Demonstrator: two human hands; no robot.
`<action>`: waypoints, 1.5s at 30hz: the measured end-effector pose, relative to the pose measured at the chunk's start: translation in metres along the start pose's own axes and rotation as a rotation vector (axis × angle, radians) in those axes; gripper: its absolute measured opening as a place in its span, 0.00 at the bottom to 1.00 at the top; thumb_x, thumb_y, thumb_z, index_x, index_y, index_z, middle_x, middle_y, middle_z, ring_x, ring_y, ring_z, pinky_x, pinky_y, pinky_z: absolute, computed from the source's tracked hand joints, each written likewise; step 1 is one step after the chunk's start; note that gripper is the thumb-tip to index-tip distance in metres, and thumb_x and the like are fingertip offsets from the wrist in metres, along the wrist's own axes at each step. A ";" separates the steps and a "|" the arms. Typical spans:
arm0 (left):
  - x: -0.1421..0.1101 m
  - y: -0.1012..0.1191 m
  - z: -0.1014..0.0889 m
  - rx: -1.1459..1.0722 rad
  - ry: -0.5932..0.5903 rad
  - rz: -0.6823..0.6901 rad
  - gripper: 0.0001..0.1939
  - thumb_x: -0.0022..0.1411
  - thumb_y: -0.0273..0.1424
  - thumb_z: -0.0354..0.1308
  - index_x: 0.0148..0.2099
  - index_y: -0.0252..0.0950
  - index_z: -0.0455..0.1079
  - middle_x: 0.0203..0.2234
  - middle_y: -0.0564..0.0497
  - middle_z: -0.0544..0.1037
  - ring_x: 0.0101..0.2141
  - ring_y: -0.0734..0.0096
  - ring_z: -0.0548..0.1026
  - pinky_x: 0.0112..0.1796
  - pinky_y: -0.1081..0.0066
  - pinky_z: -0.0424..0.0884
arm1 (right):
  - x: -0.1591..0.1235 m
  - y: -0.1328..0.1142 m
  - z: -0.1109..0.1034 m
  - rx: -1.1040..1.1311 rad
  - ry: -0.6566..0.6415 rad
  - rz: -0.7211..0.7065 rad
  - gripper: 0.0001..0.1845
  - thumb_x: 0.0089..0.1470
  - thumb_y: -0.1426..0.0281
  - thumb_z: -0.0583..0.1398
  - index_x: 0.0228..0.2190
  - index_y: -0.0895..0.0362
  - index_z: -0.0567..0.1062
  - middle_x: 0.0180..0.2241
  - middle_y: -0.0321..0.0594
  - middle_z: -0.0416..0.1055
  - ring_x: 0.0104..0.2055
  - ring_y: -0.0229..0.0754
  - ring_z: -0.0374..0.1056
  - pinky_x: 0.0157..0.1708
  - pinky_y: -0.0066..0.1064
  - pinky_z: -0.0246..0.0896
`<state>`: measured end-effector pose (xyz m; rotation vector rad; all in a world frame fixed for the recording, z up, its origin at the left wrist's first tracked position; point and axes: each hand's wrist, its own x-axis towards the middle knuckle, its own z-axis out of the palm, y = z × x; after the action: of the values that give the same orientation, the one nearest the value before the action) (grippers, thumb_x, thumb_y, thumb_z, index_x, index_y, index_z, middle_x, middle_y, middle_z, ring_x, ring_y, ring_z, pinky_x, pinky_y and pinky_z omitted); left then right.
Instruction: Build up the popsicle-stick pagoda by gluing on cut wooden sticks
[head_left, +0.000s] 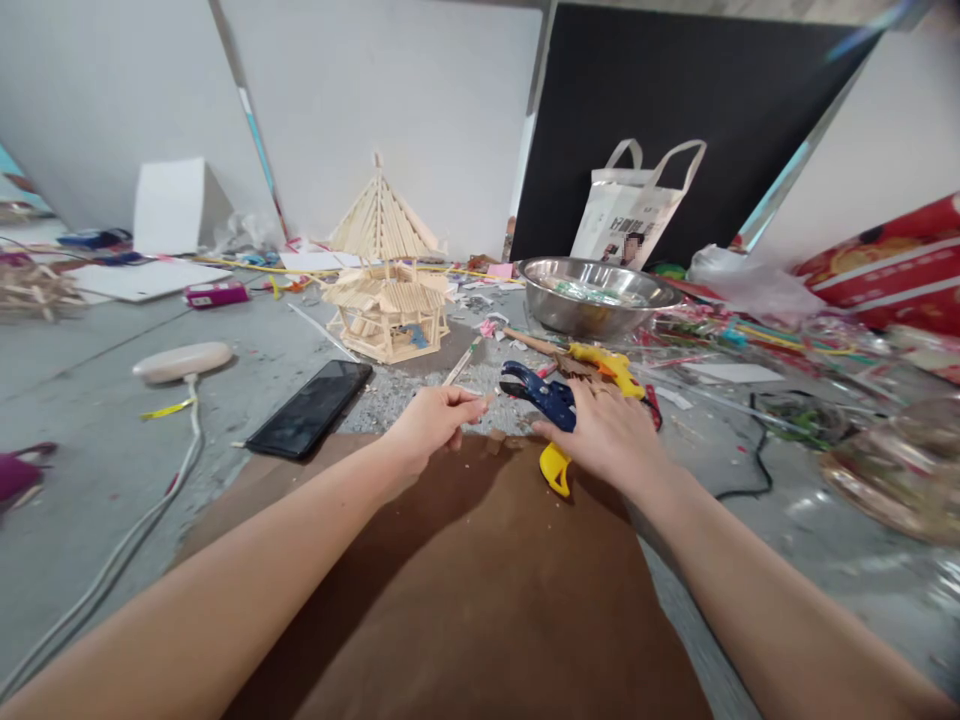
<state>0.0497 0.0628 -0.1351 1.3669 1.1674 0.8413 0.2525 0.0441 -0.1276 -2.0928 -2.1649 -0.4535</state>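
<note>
Two bare hands work close together, the left hand (pixel 435 418) with thumb and fingers pinched on a small pale piece (pixel 490 398), too tiny and blurred to identify. The right hand (pixel 615 430) has its fingers grasping a blue tool (pixel 553 398), its thumb along the near side. The tool's rounded, dark-tipped head points toward the left fingers, its jaws parted, and a smooth yellow handle (pixel 556 468) shows below the palm. The pale piece lies at the left fingertips, just beside the tool's head.

Under the forearms spreads a matte brown sheet (pixel 465 600); near its far left corner lies a glossy black phone (pixel 309 408). Beyond stands a model pavilion (pixel 388 325) of thin pale sticks (its roof rises to a neat point), with a shiny round steel bowl (pixel 574 318) to its right.
</note>
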 end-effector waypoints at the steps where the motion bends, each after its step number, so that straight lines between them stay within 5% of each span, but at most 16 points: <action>1: 0.000 0.000 0.000 0.038 0.028 -0.006 0.11 0.50 0.36 0.57 0.29 0.32 0.67 0.15 0.59 0.65 0.10 0.87 0.57 0.13 0.81 0.50 | -0.001 -0.001 0.000 0.000 -0.002 -0.008 0.33 0.44 0.47 0.50 0.42 0.60 0.65 0.40 0.53 0.67 0.45 0.54 0.60 0.40 0.41 0.51; 5: 0.000 -0.001 0.003 0.216 0.025 -0.021 0.12 0.50 0.37 0.57 0.28 0.31 0.70 0.09 0.61 0.57 0.10 0.86 0.54 0.13 0.81 0.49 | -0.002 -0.003 0.004 -0.008 0.007 -0.045 0.34 0.43 0.46 0.50 0.42 0.60 0.64 0.41 0.53 0.67 0.47 0.54 0.59 0.43 0.42 0.49; 12: 0.000 -0.005 0.007 0.304 -0.104 -0.029 0.06 0.49 0.25 0.52 0.30 0.31 0.70 0.09 0.60 0.61 0.10 0.83 0.59 0.13 0.81 0.53 | -0.004 -0.005 0.009 -0.039 -0.005 -0.058 0.39 0.43 0.46 0.50 0.47 0.64 0.62 0.46 0.58 0.63 0.51 0.56 0.55 0.45 0.43 0.47; 19: 0.003 -0.012 0.006 0.309 -0.106 -0.029 0.05 0.49 0.31 0.54 0.27 0.34 0.66 0.09 0.60 0.61 0.10 0.81 0.60 0.13 0.81 0.54 | -0.004 -0.006 0.005 -0.018 -0.010 -0.068 0.38 0.44 0.47 0.50 0.48 0.63 0.62 0.44 0.57 0.65 0.48 0.56 0.58 0.44 0.44 0.49; 23: 0.002 -0.014 0.007 0.519 -0.044 0.091 0.07 0.52 0.33 0.52 0.26 0.34 0.66 0.10 0.57 0.65 0.12 0.78 0.63 0.17 0.78 0.58 | -0.001 -0.002 -0.001 0.011 0.037 -0.046 0.34 0.45 0.49 0.51 0.45 0.63 0.65 0.40 0.55 0.68 0.45 0.54 0.61 0.42 0.42 0.51; 30: -0.001 -0.017 0.010 0.928 0.040 0.283 0.19 0.56 0.25 0.43 0.49 0.38 0.65 0.30 0.45 0.76 0.32 0.65 0.73 0.33 0.70 0.65 | -0.004 -0.005 -0.018 0.143 0.058 0.069 0.30 0.46 0.51 0.51 0.45 0.58 0.65 0.37 0.48 0.71 0.38 0.50 0.66 0.35 0.37 0.57; 35: 0.000 -0.018 0.017 1.089 0.024 0.294 0.15 0.56 0.27 0.43 0.40 0.35 0.70 0.36 0.42 0.75 0.38 0.59 0.72 0.38 0.66 0.64 | -0.006 -0.008 -0.021 0.160 0.100 0.044 0.29 0.46 0.53 0.53 0.46 0.58 0.64 0.36 0.47 0.71 0.40 0.50 0.66 0.35 0.37 0.57; 40: -0.002 -0.019 0.027 1.120 0.044 0.261 0.17 0.57 0.42 0.46 0.37 0.37 0.70 0.36 0.42 0.74 0.35 0.57 0.73 0.34 0.64 0.66 | -0.007 -0.007 -0.014 0.125 0.118 0.009 0.30 0.45 0.52 0.52 0.44 0.59 0.66 0.35 0.48 0.70 0.38 0.51 0.66 0.35 0.37 0.57; 45: 0.000 -0.020 0.026 1.023 0.070 0.224 0.11 0.54 0.38 0.52 0.36 0.41 0.70 0.34 0.47 0.75 0.34 0.60 0.72 0.33 0.67 0.64 | -0.008 -0.008 -0.012 0.137 0.129 -0.014 0.29 0.46 0.52 0.52 0.45 0.59 0.65 0.36 0.48 0.70 0.39 0.50 0.65 0.36 0.37 0.57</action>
<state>0.0705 0.0538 -0.1588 2.3344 1.6094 0.4178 0.2431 0.0330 -0.1192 -1.9232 -2.0776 -0.4167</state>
